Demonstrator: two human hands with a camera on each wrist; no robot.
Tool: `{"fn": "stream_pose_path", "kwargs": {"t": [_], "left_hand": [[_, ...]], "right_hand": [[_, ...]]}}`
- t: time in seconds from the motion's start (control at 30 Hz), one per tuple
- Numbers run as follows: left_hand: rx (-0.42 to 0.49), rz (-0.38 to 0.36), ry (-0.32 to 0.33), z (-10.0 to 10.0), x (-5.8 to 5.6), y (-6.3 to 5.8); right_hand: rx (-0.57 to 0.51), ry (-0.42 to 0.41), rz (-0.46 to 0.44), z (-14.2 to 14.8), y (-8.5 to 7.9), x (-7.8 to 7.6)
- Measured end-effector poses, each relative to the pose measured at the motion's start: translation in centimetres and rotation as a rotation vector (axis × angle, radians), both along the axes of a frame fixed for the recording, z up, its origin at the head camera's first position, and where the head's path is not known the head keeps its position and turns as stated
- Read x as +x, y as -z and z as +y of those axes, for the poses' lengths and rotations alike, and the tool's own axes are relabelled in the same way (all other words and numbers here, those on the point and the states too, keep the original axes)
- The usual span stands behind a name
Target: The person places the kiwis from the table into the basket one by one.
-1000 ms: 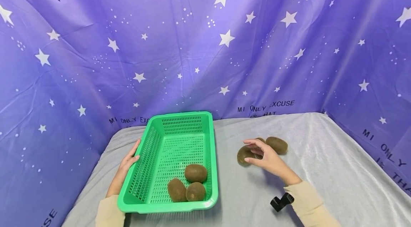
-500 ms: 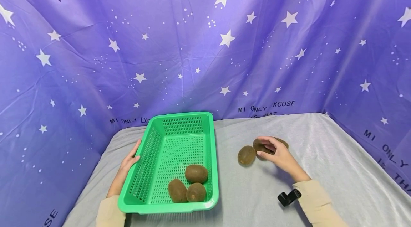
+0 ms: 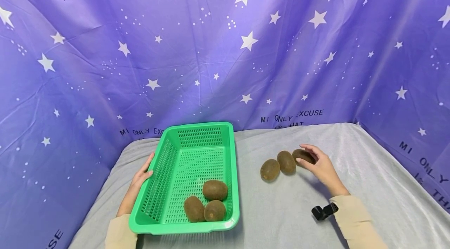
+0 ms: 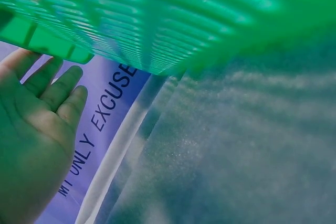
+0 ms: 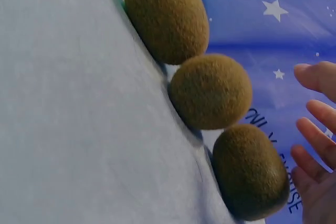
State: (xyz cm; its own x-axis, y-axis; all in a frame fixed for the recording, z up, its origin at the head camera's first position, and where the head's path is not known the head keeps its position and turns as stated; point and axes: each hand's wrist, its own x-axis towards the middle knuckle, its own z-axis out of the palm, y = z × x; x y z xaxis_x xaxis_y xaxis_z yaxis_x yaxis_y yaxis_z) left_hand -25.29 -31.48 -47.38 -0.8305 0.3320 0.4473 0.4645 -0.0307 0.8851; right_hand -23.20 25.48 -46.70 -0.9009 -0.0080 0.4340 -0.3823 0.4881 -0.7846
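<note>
Forearms in cream sleeves come in from the bottom edge of the head view, one on each side of the frame's lower middle. At lower left, the left hand (image 3: 140,179) lies flat against the outer long wall of the green basket (image 3: 159,187), fingers straight and pointing up the frame, thumb hooked over the rim; the left wrist view shows the same fingers (image 4: 50,85) extended beside the basket's perforated wall, curled round nothing. At right of centre, the right hand (image 3: 320,166) reaches forward with its wrist low on the grey cloth (image 3: 369,163) and its fingers loosely spread and arched over the rightmost kiwi (image 3: 302,156). In the right wrist view those fingers (image 5: 314,136) stand apart beside that kiwi at the lower right, just beside its skin without closing on it; whether the palm touches it I cannot tell.

Two more kiwis lie in the same row, running left and down the frame: the middle kiwi (image 3: 286,162) just beside the rightmost one, and the leftmost kiwi (image 3: 269,170) touching the middle one.

Inside the basket, three kiwis (image 3: 210,201) sit bunched together in its near right corner, in the lower centre of the head view. A small black clip (image 3: 322,211) sticks out at the right cuff.
</note>
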Motion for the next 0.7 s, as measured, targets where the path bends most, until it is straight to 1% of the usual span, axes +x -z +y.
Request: {"fn": "stream_pose_path", "kwargs": {"t": [0.07,0.13,0.2,0.3,0.4,0.53,0.63,0.7], "left_hand": [[-0.008,0.008,-0.007,0.0,0.0,0.0],[-0.007,0.003,-0.007,-0.1,0.1,0.0],[-0.002,0.006,-0.002,-0.1,0.1,0.0],[-0.015,0.022,-0.008,-0.1,0.0,0.1],[-0.031,0.031,-0.017,-0.1,0.0,0.0],[-0.049,0.029,-0.031,0.0,0.0,-0.1],[-0.077,0.068,-0.048,-0.1,-0.1,0.0],[-0.080,0.073,-0.043,-0.1,-0.2,0.1]], "right_hand": [[0.007,0.034,0.009,0.6,0.9,-0.5],[0.017,0.058,-0.004,1.3,1.9,-1.0],[0.021,0.080,-0.043,1.4,2.1,-1.0],[-0.007,0.066,-0.116,1.7,2.5,-0.9],[-0.049,0.039,-0.169,1.9,2.8,-0.9],[-0.063,0.019,-0.202,2.2,3.3,-1.0],[-0.050,0.011,-0.213,2.4,3.5,-1.1],[-0.039,0.008,-0.217,2.5,3.6,-1.1]]}}
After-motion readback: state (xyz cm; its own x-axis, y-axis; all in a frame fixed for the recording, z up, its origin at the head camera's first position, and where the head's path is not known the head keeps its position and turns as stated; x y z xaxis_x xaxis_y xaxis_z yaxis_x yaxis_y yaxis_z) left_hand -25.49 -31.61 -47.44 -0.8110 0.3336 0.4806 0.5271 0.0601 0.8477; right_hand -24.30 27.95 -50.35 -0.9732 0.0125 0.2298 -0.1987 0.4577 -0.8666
